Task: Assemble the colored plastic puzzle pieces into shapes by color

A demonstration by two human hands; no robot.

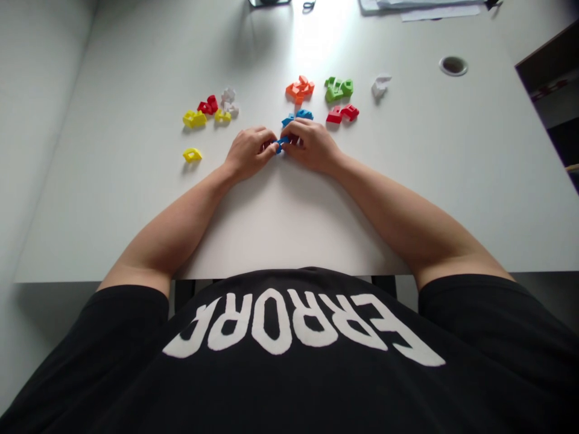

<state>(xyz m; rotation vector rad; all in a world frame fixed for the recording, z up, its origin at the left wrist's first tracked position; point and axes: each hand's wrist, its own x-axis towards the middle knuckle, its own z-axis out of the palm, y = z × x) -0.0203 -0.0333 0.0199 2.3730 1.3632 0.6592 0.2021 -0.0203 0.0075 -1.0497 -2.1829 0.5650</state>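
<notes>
Head view: our left hand (252,150) and right hand (314,144) are each closed to a narrow pinch on one blue piece (281,144). It sits between them, near the other blue pieces (304,114). Its visible part slants rightward and away from us; partly covered, its full long axis we cannot tell.

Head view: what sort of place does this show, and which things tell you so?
Probably an office or study: a white desk, a round hole in its top, and some papers.
</notes>
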